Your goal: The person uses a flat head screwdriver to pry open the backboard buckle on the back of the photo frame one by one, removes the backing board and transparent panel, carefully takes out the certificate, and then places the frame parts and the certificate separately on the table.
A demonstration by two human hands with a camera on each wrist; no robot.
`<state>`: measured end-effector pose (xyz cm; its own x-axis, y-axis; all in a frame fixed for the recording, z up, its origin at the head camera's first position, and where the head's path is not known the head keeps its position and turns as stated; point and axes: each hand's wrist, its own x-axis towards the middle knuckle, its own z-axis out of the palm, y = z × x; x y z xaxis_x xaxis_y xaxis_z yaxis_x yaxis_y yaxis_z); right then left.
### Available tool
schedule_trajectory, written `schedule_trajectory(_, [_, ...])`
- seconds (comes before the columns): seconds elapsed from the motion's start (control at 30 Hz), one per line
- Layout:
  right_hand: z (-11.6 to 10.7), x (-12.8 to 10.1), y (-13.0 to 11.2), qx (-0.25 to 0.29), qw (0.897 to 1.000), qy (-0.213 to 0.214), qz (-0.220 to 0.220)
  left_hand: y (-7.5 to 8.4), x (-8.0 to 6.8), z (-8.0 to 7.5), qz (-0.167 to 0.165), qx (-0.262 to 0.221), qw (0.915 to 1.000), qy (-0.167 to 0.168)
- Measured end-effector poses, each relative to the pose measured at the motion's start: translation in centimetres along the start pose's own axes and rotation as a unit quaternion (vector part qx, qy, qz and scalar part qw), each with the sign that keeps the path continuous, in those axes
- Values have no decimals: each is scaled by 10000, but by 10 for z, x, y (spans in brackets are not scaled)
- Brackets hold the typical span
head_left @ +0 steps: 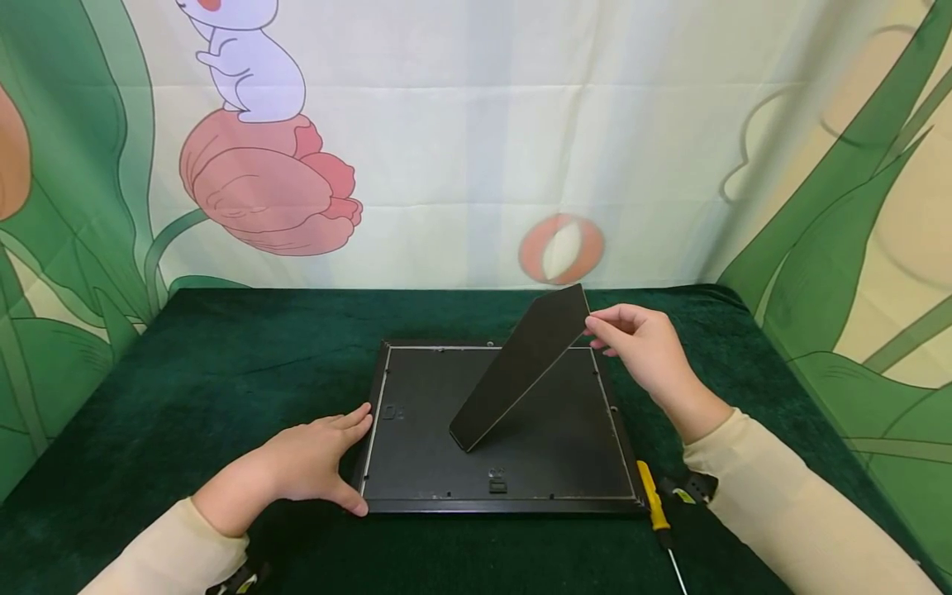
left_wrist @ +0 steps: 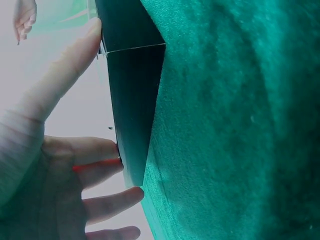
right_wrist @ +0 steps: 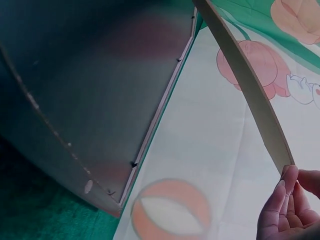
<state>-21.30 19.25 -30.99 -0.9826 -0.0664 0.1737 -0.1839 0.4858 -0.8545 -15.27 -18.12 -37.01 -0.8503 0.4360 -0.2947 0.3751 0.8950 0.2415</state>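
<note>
A black picture frame [head_left: 424,380] lies face down on the cloth, its black backing board upward. From the board's middle an easel leg [head_left: 524,368] is swung up at a slant, leaning to the right. My right hand [head_left: 654,351] pinches the leg's free upper end between thumb and fingers; the right wrist view shows the leg's paler inner face [right_wrist: 250,85] above those fingertips. At the frame's left side rests my left hand [head_left: 320,459], thumb by the near corner. In the left wrist view its fairly straight, spread fingers touch the frame's side wall [left_wrist: 132,100].
A yellow-handled screwdriver [head_left: 652,500] lies right of the frame's near corner, shaft toward me. Dark green velvet cloth [head_left: 223,364] covers the table. Behind it hangs a printed curtain [head_left: 446,165] with flowers and a white animal. Small metal tabs line the frame's inner edge.
</note>
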Motion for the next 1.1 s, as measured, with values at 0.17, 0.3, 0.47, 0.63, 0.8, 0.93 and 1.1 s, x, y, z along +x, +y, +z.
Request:
schedule_trajectory(0.17, [-2,1,8,-86,9999,-78,27,0,1,1,-57,30,10000,-26])
schedule_trajectory(0.3, [-3,2,13,-94,9999,-109,22,1,2,2,-111,85,9999,-68])
schedule_trajectory(0.47, [-2,3,19,-90,9999,-82,115,1,2,0,-151,89,9998,-98])
schedule_trajectory(0.63, [-3,5,29,-157,9991,-161,362,2,3,-1,-151,146,9997,-126])
schedule_trajectory(0.8, [-1,17,64,-269,9981,-160,525,2,4,-1,-162,129,9997,-143])
schedule_trajectory(0.93, [0,19,70,-321,9978,-176,548,1,5,0,-190,90,9997,-139])
schedule_trajectory(1.1, [-2,16,66,-231,9970,-378,634,1,3,-1,-122,148,9998,-100])
